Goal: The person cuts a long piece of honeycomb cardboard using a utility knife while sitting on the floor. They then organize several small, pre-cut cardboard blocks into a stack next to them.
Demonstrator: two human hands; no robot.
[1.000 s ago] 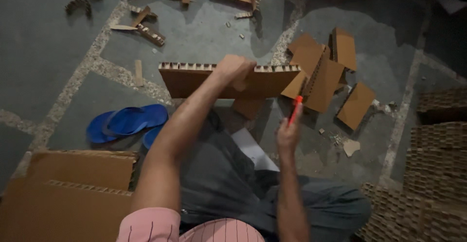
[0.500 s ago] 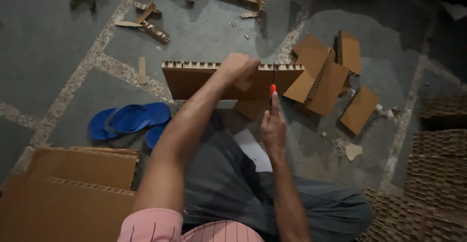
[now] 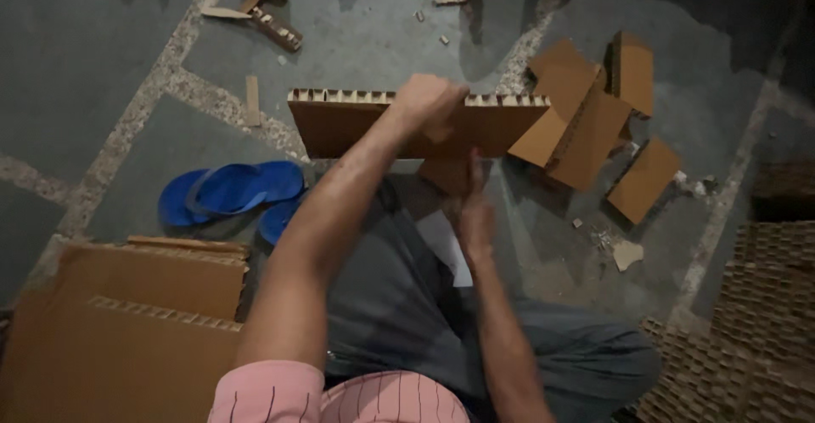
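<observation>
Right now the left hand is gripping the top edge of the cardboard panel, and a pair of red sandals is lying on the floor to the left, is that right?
Not quite: the sandals are blue, not red, as the head view shows. The rest holds: the left hand grips the top edge of the cardboard panel, and the sandals lie on the floor to the left.

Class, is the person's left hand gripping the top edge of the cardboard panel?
Yes, the left hand clasps the upright cardboard panel along its top edge.

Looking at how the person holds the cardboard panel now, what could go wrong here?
1. The left hand grips the upright cardboard panel at its top edge only, so it could tip or twist.
2. The right hand works close below it in dim light, so fingers might get pinched.
3. Cardboard offcuts and blue sandals crowd the floor, a possible slip.
</observation>
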